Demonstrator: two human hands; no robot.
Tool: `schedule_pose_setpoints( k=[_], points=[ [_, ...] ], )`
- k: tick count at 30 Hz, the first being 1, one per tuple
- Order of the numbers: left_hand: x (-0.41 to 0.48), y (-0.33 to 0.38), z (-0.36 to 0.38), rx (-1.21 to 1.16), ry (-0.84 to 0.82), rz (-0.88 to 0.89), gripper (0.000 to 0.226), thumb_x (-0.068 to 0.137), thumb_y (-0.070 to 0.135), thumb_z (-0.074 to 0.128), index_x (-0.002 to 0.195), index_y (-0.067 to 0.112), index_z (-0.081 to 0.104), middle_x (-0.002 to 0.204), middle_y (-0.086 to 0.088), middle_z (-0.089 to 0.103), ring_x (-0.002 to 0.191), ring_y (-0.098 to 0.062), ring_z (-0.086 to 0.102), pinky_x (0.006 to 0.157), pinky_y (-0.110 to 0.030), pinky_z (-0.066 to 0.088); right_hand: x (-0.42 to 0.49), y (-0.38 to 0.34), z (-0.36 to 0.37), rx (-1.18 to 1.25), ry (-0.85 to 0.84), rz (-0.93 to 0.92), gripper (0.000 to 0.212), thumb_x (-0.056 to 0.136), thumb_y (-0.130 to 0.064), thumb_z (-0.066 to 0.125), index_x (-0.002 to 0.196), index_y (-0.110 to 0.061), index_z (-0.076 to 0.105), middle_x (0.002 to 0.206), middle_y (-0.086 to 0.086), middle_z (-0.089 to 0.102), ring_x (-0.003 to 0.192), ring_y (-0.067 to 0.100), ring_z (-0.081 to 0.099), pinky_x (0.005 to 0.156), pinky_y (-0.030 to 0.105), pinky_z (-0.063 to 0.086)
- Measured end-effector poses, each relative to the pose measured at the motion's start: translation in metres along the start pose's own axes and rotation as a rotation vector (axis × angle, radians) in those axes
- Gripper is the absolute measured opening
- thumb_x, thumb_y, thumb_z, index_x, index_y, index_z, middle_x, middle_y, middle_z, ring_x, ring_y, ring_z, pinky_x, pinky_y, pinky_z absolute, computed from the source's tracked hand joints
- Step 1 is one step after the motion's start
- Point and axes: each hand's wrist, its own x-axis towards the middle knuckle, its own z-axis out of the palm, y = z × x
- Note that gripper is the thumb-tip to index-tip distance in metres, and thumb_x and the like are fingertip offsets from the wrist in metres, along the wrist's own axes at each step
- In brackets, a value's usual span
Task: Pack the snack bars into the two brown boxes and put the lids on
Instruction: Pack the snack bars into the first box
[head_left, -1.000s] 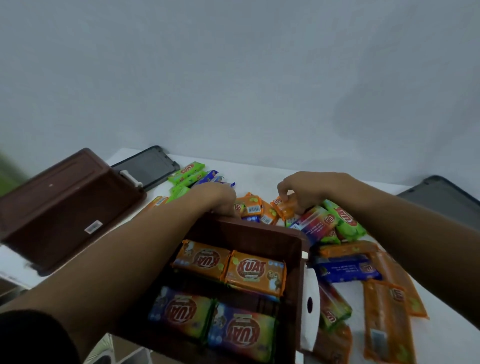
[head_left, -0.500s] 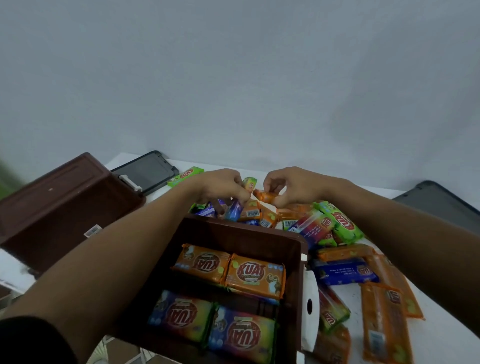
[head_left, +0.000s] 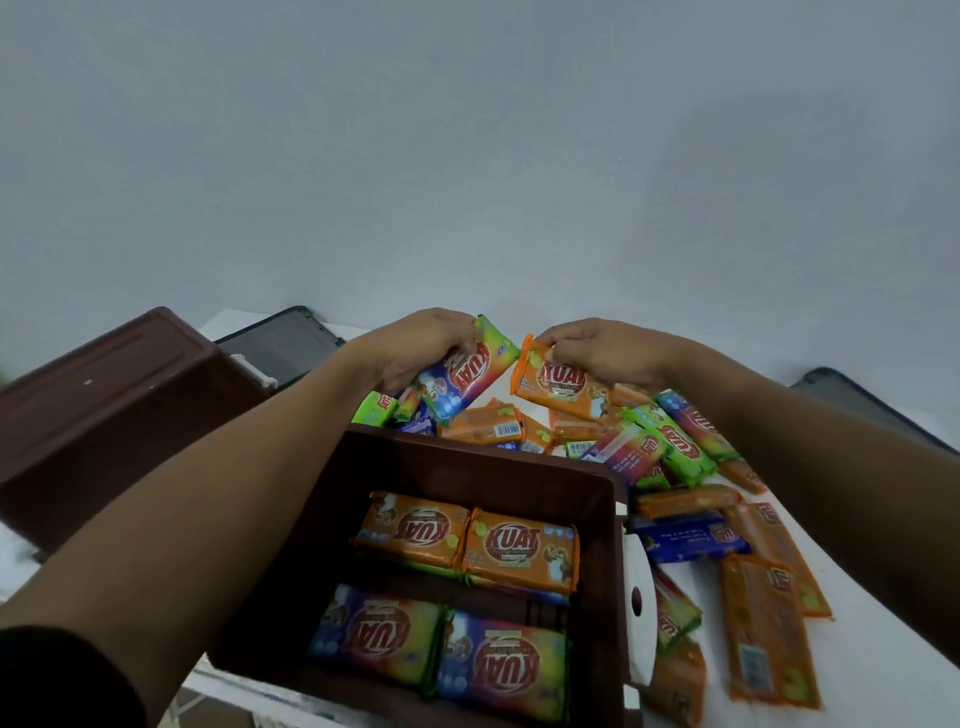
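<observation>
An open brown box (head_left: 483, 457) stands right in front of me, with several orange and purple snack bars lying flat inside. Beyond its far rim, my left hand (head_left: 415, 348) grips a purple-and-rainbow snack bar (head_left: 467, 376) lifted above the pile. My right hand (head_left: 602, 351) pinches an orange snack bar (head_left: 561, 387) by its top corner, also raised. A heap of loose snack bars (head_left: 660, 447) in orange, green and blue covers the table behind and to the right of the box. The second brown box (head_left: 104, 405) lies at the left, its base towards me.
A dark lid (head_left: 285, 343) lies at the back left beside the second box, and another dark lid (head_left: 857, 405) shows at the right edge. A white latch (head_left: 640, 603) hangs on the near box's right side. A plain wall rises behind the white table (head_left: 883, 649).
Both hands have risen from the pile, each now holding up a bar: the left a purple one, the right an orange one. The view has shifted slightly.
</observation>
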Motion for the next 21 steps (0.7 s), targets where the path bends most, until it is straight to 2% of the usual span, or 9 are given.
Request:
schedule_pose_setpoints(
  k=[1,3,4,6,8,12,16,19,21],
  points=[
    [-0.002,0.002,-0.001,0.097,-0.01,0.021,0.022,0.082,0.022,0.066,0.094,0.007,0.055,0.091,-0.014,0.067,0.086,-0.029,0.067,0.069,-0.034,0.052,-0.004,-0.007,0.001,-0.059,0.01,-0.012,0.023,0.096,-0.043,0.061,0.116,-0.032,0.065,0.106,-0.003,0.076,0.099,0.022,0.072,0.095,0.051,0.055],
    [-0.011,0.008,-0.002,0.291,-0.055,0.107,0.04,0.078,0.039,0.08,0.1,0.014,0.058,0.089,-0.005,0.069,0.08,-0.019,0.068,0.067,-0.031,0.051,-0.016,-0.022,0.004,-0.166,0.011,-0.019,0.048,0.079,-0.055,0.077,0.117,-0.032,0.058,0.103,-0.006,0.073,0.092,0.013,0.072,0.085,0.04,0.058],
    [-0.016,0.011,-0.001,0.366,-0.078,0.14,0.047,0.075,0.04,0.087,0.103,0.018,0.056,0.09,-0.002,0.069,0.078,-0.015,0.067,0.067,-0.029,0.051,-0.023,-0.029,0.007,-0.209,0.02,-0.021,0.059,0.072,-0.053,0.084,0.117,-0.031,0.054,0.102,-0.006,0.071,0.09,0.012,0.071,0.081,0.035,0.058],
    [-0.026,0.014,0.0,0.511,-0.104,0.204,0.054,0.072,0.034,0.092,0.105,0.023,0.051,0.09,0.001,0.066,0.076,-0.012,0.065,0.064,-0.026,0.05,-0.035,-0.04,0.016,-0.311,0.056,-0.033,0.065,0.068,-0.041,0.09,0.117,-0.028,0.049,0.1,-0.006,0.069,0.088,0.011,0.068,0.078,0.033,0.057],
    [-0.037,0.016,0.002,0.634,-0.117,0.274,0.054,0.072,0.029,0.09,0.104,0.026,0.048,0.09,0.003,0.064,0.076,-0.011,0.062,0.062,-0.022,0.047,-0.046,-0.05,0.026,-0.395,0.079,-0.045,0.059,0.07,-0.036,0.088,0.114,-0.026,0.05,0.101,-0.005,0.067,0.089,0.013,0.066,0.079,0.038,0.056],
    [-0.063,0.011,0.005,0.753,-0.207,0.335,0.054,0.064,0.036,0.084,0.108,0.03,0.053,0.098,0.01,0.065,0.085,-0.007,0.063,0.065,-0.024,0.044,-0.063,-0.063,0.054,-0.481,0.083,-0.016,0.056,0.068,-0.041,0.084,0.112,-0.027,0.052,0.099,-0.004,0.065,0.086,0.014,0.063,0.078,0.039,0.054],
    [-0.08,-0.001,0.006,0.836,-0.326,0.362,0.056,0.064,0.043,0.083,0.112,0.033,0.056,0.1,0.012,0.067,0.086,-0.003,0.063,0.071,-0.027,0.048,-0.08,-0.068,0.083,-0.542,0.034,0.039,0.063,0.065,-0.053,0.081,0.117,-0.034,0.049,0.101,-0.01,0.063,0.087,0.01,0.062,0.079,0.036,0.055],
    [-0.086,-0.013,0.008,0.865,-0.419,0.358,0.059,0.069,0.036,0.088,0.119,0.037,0.055,0.096,0.018,0.066,0.082,0.004,0.064,0.072,-0.022,0.047,-0.085,-0.065,0.104,-0.617,0.023,0.06,0.074,0.063,-0.06,0.079,0.124,-0.034,0.047,0.105,-0.006,0.063,0.09,0.016,0.062,0.08,0.038,0.055],
    [-0.089,-0.022,0.01,0.897,-0.444,0.392,0.062,0.072,0.035,0.086,0.125,0.037,0.054,0.092,0.019,0.066,0.078,0.004,0.065,0.071,-0.023,0.051,-0.086,-0.062,0.118,-0.697,0.041,0.056,0.079,0.061,-0.063,0.078,0.127,-0.032,0.046,0.096,-0.007,0.062,0.084,0.017,0.06,0.073,0.034,0.052]
  ],
)
